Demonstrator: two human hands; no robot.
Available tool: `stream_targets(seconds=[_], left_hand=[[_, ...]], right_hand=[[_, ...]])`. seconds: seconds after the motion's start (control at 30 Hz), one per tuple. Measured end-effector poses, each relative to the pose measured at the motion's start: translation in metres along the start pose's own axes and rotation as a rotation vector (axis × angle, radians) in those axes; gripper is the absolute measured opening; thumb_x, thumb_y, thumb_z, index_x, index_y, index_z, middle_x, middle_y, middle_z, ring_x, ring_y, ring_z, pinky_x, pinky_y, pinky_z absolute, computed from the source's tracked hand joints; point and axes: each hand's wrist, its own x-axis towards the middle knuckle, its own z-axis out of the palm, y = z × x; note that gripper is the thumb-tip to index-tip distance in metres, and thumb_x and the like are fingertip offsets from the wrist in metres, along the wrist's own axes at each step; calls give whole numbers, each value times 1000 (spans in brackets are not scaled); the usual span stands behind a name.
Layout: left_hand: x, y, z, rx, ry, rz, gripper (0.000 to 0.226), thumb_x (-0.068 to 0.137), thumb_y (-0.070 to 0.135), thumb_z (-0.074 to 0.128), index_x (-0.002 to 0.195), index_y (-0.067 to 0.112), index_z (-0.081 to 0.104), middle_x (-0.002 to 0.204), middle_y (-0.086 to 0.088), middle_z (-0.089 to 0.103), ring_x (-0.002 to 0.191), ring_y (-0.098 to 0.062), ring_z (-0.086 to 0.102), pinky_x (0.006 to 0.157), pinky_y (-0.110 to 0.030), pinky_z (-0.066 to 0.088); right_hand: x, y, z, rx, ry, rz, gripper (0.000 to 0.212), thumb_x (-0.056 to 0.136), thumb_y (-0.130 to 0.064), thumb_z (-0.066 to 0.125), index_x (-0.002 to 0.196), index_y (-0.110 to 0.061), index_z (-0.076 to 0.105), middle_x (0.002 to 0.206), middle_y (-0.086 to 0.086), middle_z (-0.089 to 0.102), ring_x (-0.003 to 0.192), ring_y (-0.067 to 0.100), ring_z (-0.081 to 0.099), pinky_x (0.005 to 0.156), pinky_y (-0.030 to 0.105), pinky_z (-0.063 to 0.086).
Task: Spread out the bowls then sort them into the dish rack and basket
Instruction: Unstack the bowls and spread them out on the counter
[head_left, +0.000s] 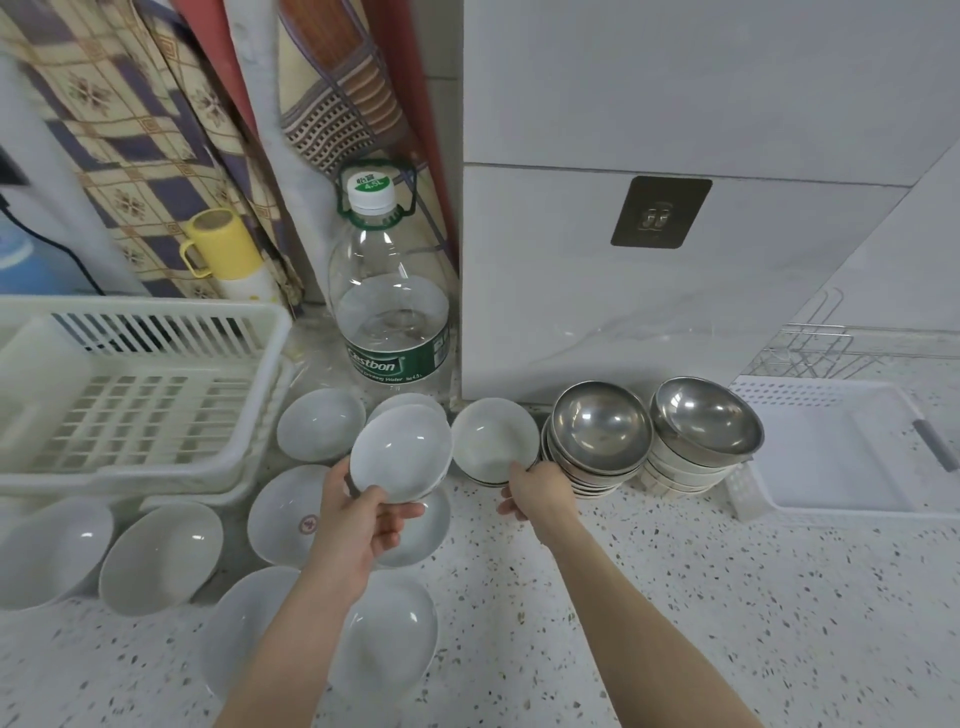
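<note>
My left hand (363, 525) grips a white bowl (400, 452) by its near rim and holds it tilted above the counter. My right hand (530, 496) holds the near edge of a short stack of white bowls (493, 441) beside the wall. Several white bowls lie spread out on the counter, among them one with a red mark (285, 514), one at the back (319, 423) and two at the left (161, 556). Two stacks topped with steel bowls (600, 431) (706, 421) stand to the right. A white plastic basket (130, 395) sits at the left. A wire dish rack (810, 353) stands at the far right.
A large water bottle (392, 312) stands against the wall behind the bowls. A white perforated tray (831, 447) lies under the wire rack. A yellow mug (223, 244) sits behind the basket, in front of rolled mats. Speckled counter (675, 597) stretches to the front right.
</note>
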Motion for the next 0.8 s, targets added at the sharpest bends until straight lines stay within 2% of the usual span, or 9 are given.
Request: stream_targets(seconds=[0.07, 0.2, 0.33, 0.47, 0.63, 0.8], left_hand=[[-4, -4, -5, -1, 9, -12, 47, 93, -4, 43, 125, 30, 41, 74, -22, 73, 45, -13, 64, 38, -19, 44], [-9, -10, -13, 3, 13, -34, 49, 94, -4, 43, 131, 27, 39, 72, -24, 73, 45, -14, 62, 40, -21, 44], [-14, -12, -16, -15, 19, -41, 52, 93, -3, 44, 136, 27, 39, 72, -25, 73, 45, -14, 61, 41, -22, 46], [-20, -12, -19, -40, 25, -35, 54, 94, -3, 45, 137, 29, 38, 72, -26, 73, 44, -14, 61, 40, -21, 46], [-27, -11, -23, -59, 32, -7, 53, 94, -3, 47, 136, 28, 39, 72, -26, 72, 44, -14, 62, 39, -20, 44], [-36, -12, -28, -83, 39, 8, 55, 93, -3, 48, 134, 32, 38, 74, -24, 73, 48, -15, 65, 40, -22, 45]], right_hand=[[0, -2, 2, 38, 16, 2, 24, 88, -17, 44, 80, -5, 63, 49, -1, 64, 49, 17, 65, 47, 24, 43], [-2, -5, 4, 54, 51, -1, 23, 90, -13, 45, 90, 0, 64, 55, 5, 66, 36, 8, 58, 41, 20, 41], [-4, -8, 6, 75, 86, -30, 32, 91, -18, 44, 81, 2, 67, 54, 8, 67, 30, 5, 51, 43, 21, 40], [-8, -12, 6, 97, 101, -66, 34, 89, -16, 44, 65, -2, 63, 44, 4, 62, 38, 10, 51, 42, 21, 38], [-18, -17, 8, 143, 97, -171, 42, 87, -15, 42, 50, -6, 59, 45, 4, 60, 43, 14, 47, 45, 25, 39], [-46, -19, 4, 308, 42, -265, 36, 87, -11, 45, 55, -3, 59, 48, 9, 60, 37, 12, 43, 42, 24, 37]])
